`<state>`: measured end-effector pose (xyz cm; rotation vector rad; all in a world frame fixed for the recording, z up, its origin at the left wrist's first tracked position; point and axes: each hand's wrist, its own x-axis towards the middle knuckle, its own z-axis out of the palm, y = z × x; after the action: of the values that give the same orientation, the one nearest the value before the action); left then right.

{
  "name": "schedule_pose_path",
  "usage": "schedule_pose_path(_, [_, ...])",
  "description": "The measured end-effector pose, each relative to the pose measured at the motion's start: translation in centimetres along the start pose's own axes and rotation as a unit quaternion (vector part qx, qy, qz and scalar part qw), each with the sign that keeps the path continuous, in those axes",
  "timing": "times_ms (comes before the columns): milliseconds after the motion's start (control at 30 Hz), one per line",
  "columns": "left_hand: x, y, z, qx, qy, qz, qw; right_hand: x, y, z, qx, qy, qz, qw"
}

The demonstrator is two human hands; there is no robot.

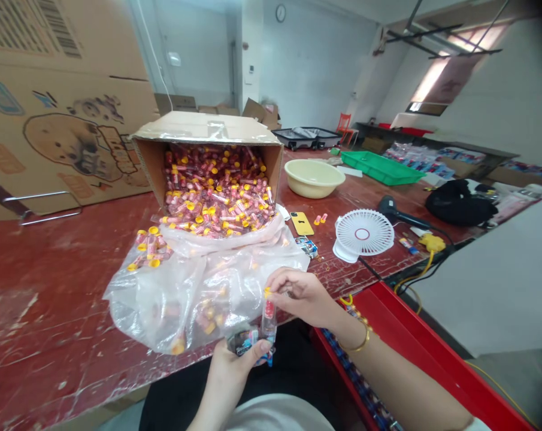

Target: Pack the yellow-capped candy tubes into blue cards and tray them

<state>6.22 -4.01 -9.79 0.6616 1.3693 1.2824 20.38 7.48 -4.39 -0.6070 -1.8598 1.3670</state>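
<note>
My left hand (pixel 235 371) is closed around a clear tube (pixel 268 328) with a blue lower end and some dark, printed wrappers (pixel 244 341). The tube stands nearly upright and shows a pink-red piece near its top. Above it, the fingers of my right hand (pixel 297 293) pinch a small yellow cap at the tube's upper end. Behind my hands, a clear plastic sheet (pixel 185 275) spills out of a cardboard box (pixel 208 129) lying on its side. Many pink tubes with yellow caps (pixel 226 203) fill the box, and several lie on the sheet's left side.
On the red table (pixel 73 287) are a yellow phone (pixel 302 223), a cream basin (pixel 314 178), a white fan (pixel 364 233), a hair dryer (pixel 400 214) and a green tray (pixel 381 166). A red bin (pixel 414 335) is beside my right forearm. A large carton (pixel 64 120) stands left.
</note>
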Motion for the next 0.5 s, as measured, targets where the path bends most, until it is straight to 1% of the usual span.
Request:
schedule_pose_path(67, [-0.5, 0.5, 0.4, -0.064, -0.019, -0.048, 0.997, -0.4, 1.3, 0.3, 0.082, 0.015, 0.068, 0.994])
schedule_pose_path(100, [-0.6, 0.7, 0.6, -0.099, -0.029, -0.073, 0.992, -0.8, 1.7, 0.5, 0.104, 0.011, 0.085, 0.991])
schedule_pose_path(167, [-0.8, 1.2, 0.9, -0.158, -0.044, -0.108, 0.981, -2.0, 1.9, 1.0, 0.102, -0.03, 0.086, 0.991])
schedule_pose_path(233, [-0.7, 1.5, 1.1, -0.195, -0.047, -0.126, 0.972, -3.5, 1.6, 1.7, 0.071, -0.077, 0.074, 0.992])
schedule_pose_path(267, [-0.7, 1.5, 1.2, -0.204, -0.05, -0.132, 0.969, -4.3, 1.3, 2.2, 0.058, -0.085, 0.073, 0.992])
schedule_pose_path(300, [-0.6, 1.6, 1.4, -0.208, -0.053, -0.135, 0.967, -4.9, 1.2, 2.7, 0.05, -0.079, 0.078, 0.993])
schedule_pose_path(333, [-0.5, 1.6, 1.5, -0.208, -0.056, -0.136, 0.967, -5.4, 1.1, 3.3, 0.047, -0.057, 0.087, 0.993])
schedule_pose_path(400, [-0.5, 1.5, 1.7, -0.201, -0.07, -0.131, 0.968, -5.9, 1.3, 4.2, 0.04, 0.003, 0.098, 0.994])
schedule_pose_path(467, [-0.6, 1.4, 1.8, -0.189, -0.077, -0.117, 0.972, -6.1, 1.8, 4.8, 0.026, 0.05, 0.088, 0.995])
schedule_pose_path(500, [-0.7, 1.4, 1.8, -0.181, -0.076, -0.109, 0.974, -6.1, 2.0, 5.0, 0.02, 0.06, 0.078, 0.995])
